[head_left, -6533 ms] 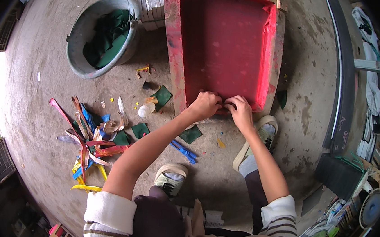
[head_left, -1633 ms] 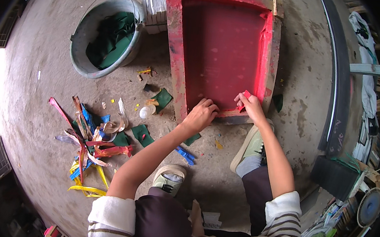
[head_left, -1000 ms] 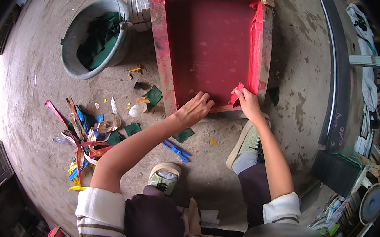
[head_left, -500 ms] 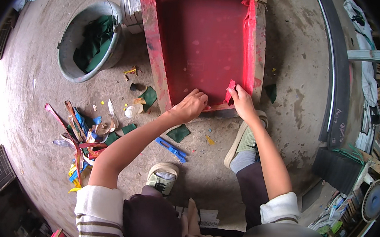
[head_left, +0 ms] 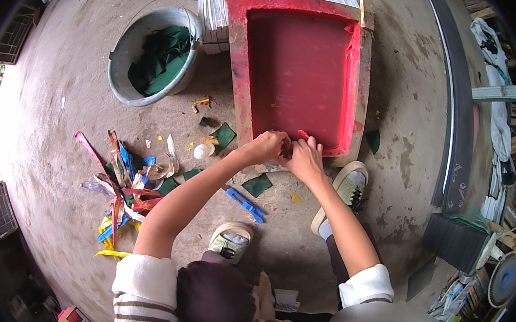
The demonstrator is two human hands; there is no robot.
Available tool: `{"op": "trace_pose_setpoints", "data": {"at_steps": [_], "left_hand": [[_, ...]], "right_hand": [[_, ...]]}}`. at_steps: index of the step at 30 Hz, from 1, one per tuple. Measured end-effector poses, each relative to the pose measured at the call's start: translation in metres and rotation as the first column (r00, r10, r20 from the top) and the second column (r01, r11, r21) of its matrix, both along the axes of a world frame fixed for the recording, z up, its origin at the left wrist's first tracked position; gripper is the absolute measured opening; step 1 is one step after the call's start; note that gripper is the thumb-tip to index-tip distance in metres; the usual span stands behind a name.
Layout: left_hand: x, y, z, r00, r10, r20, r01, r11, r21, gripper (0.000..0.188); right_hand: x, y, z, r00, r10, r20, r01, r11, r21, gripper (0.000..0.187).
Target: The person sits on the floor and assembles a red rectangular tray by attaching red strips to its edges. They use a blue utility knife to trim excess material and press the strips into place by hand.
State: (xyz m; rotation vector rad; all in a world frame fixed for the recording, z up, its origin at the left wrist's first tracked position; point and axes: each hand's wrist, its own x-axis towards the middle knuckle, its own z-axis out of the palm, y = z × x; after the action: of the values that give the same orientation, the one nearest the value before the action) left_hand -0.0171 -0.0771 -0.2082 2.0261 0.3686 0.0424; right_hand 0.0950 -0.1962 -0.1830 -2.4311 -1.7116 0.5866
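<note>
In front of me lies a screen-printing frame (head_left: 239,43), its wooden border smeared red around a dark red mesh (head_left: 296,72). Both hands meet at its near edge. My left hand (head_left: 268,147), fingers curled, is at the near left part of the border; what its fingertips pinch is hidden. Close against it, my right hand (head_left: 307,160) has bent fingers on a red strip of film or tape (head_left: 302,134), a small end of which shows above the fingers. A blue utility knife (head_left: 245,204) lies on the floor between my left forearm and my feet.
A grey bucket (head_left: 186,80) of dark green pieces (head_left: 162,60) stands left of the frame, beside a strapped stack of pale sheets (head_left: 212,16). Crumpled coloured strips (head_left: 125,174) and green scraps (head_left: 258,185) litter the floor. A fan (head_left: 506,279) stands far right.
My right hand has moved left from the frame's near right corner to beside my left hand, bringing the red strip along. The whole view has shifted, so the frame appears farther right.
</note>
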Motion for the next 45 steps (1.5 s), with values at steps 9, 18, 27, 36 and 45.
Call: {"op": "trace_pose_setpoints", "data": {"at_steps": [9,18,27,36,45], "left_hand": [[-0.039,-0.015,0.032,0.956,0.291,0.033,-0.293,0.946,0.138,0.042],[-0.037,0.0,0.034,0.654,0.638,0.406,-0.755,0.522,0.397,0.044],[-0.022,0.003,-0.009,0.486,0.726,0.487,-0.872,0.444,0.207,0.047],[-0.02,0.009,-0.004,0.481,0.728,0.488,-0.867,0.477,0.143,0.044],[-0.022,0.004,0.0,0.464,0.767,0.443,-0.864,0.502,0.036,0.039]], "right_hand": [[-0.024,0.024,-0.001,0.934,-0.355,-0.046,0.326,0.897,-0.298,0.041],[-0.036,0.04,-0.004,0.846,-0.507,-0.166,0.487,0.861,-0.147,0.033],[-0.051,0.039,-0.007,0.932,-0.192,-0.309,0.287,0.909,0.302,0.013],[-0.045,0.044,0.015,0.77,-0.347,-0.535,0.589,0.71,0.387,0.026],[-0.022,0.03,0.036,0.781,-0.369,-0.505,0.473,0.876,0.092,0.027]]}}
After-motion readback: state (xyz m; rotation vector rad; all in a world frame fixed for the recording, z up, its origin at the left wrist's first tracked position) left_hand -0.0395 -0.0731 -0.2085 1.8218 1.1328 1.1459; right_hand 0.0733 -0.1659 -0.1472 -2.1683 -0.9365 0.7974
